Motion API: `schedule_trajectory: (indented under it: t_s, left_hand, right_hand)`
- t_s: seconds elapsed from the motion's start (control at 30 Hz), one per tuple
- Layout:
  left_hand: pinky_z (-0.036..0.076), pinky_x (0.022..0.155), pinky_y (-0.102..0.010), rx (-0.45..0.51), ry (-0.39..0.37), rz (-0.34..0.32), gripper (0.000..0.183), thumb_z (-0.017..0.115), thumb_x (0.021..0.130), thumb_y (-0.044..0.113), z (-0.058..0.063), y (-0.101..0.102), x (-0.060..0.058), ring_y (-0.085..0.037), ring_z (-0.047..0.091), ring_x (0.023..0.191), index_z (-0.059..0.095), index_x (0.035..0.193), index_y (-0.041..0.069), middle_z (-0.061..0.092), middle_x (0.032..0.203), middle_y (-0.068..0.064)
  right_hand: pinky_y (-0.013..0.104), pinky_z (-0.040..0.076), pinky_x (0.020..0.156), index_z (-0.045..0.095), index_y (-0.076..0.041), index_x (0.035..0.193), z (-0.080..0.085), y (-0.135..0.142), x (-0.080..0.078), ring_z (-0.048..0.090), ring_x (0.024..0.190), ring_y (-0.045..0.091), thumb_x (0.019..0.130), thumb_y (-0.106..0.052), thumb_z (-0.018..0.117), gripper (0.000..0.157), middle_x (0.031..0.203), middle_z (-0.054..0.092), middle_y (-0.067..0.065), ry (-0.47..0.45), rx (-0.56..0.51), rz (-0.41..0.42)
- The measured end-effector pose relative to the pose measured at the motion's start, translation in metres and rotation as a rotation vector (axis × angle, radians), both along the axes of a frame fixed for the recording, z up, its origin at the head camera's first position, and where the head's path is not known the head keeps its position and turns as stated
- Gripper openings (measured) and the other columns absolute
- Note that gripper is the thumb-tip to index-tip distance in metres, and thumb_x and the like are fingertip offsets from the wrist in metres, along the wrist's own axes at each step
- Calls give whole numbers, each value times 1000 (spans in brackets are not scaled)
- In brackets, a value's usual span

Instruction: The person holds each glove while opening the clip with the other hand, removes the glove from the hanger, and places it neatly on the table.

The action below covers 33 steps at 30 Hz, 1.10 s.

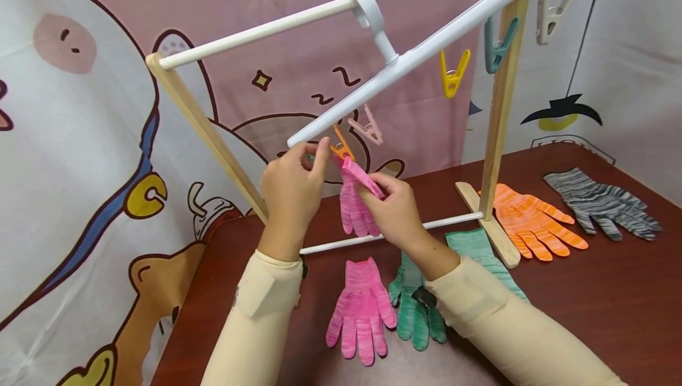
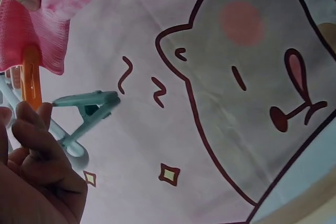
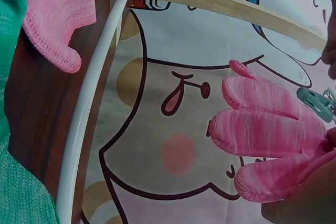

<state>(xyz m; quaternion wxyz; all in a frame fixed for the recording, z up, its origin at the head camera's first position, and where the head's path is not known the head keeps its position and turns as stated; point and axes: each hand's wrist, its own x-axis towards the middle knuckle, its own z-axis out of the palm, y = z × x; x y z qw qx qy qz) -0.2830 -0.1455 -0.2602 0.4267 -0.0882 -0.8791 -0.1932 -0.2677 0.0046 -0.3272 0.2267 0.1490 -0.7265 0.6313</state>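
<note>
A pink striped knit glove (image 1: 357,202) hangs fingers down under the low end of a white hanger bar (image 1: 341,102). My right hand (image 1: 396,211) pinches its folded cuff between thumb and fingers. An orange clothespin (image 1: 343,148) bites the cuff's upper edge. My left hand (image 1: 293,193) is at that clothespin's handles, its curled fingertips around their end in the left wrist view. Close beside them, a green clothespin (image 2: 92,109) shows in the left wrist view. A pale pink clothespin (image 1: 367,128) hangs just right of the orange one.
The hanger hooks over a wooden rack's top rod (image 1: 266,25). Yellow (image 1: 453,75), teal (image 1: 499,47) and grey (image 1: 553,13) clothespins hang farther right. On the table (image 1: 597,291) lie pink (image 1: 362,315), green (image 1: 418,321), orange (image 1: 533,223) and grey gloves (image 1: 602,202).
</note>
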Motion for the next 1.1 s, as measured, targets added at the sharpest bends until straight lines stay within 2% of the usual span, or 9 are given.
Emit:
schedule_trajectory:
  t_s: [0.17, 0.4, 0.5, 0.63, 0.87, 1.1]
  left_hand:
    - [32, 41, -33, -56, -99, 70, 59, 31, 88, 66, 9, 8, -5, -20, 55, 52, 70, 79, 23, 55, 52, 6]
    - [29, 39, -36, -115, -185, 152, 67, 24, 84, 74, 19, 13, -10, -23, 52, 49, 54, 49, 25, 46, 46, 2]
    - [29, 39, -37, -129, -209, 177, 71, 21, 81, 78, 22, 16, -11, -22, 50, 48, 49, 45, 23, 43, 46, 2]
    - [28, 38, -36, -141, -207, 185, 71, 23, 81, 78, 25, 20, -12, -22, 47, 46, 43, 44, 20, 39, 46, 1]
    - [30, 37, -36, -112, -223, 196, 64, 33, 82, 70, 27, 22, -12, -21, 48, 46, 45, 41, 21, 42, 45, 2]
    - [27, 35, -34, -74, -219, 163, 60, 38, 82, 65, 26, 23, -13, -19, 42, 45, 43, 42, 20, 36, 44, 4]
  right_hand:
    - [21, 40, 49, 69, -1, 93, 5, -1, 6, 47, 58, 10, 83, -10, 66, 14, 71, 62, 12, -1, 9, -5]
    - [25, 41, 48, 70, -15, 93, -23, 0, -18, 48, 56, 11, 83, -25, 67, 14, 69, 61, 2, 28, 13, -5]
    - [25, 41, 48, 70, -15, 93, -24, 0, -18, 48, 56, 10, 84, -24, 66, 14, 70, 62, 2, 29, 17, -7]
    - [24, 41, 47, 70, -14, 94, -24, 0, -18, 48, 56, 11, 84, -23, 66, 14, 69, 61, 3, 31, 15, -10]
    - [24, 43, 50, 70, -14, 95, -23, -3, -18, 51, 58, 11, 85, -26, 66, 17, 74, 64, 3, 26, 3, 19]
    - [22, 43, 53, 70, -9, 95, -20, -2, -14, 52, 61, 12, 84, -19, 67, 15, 77, 66, 8, 11, -1, 4]
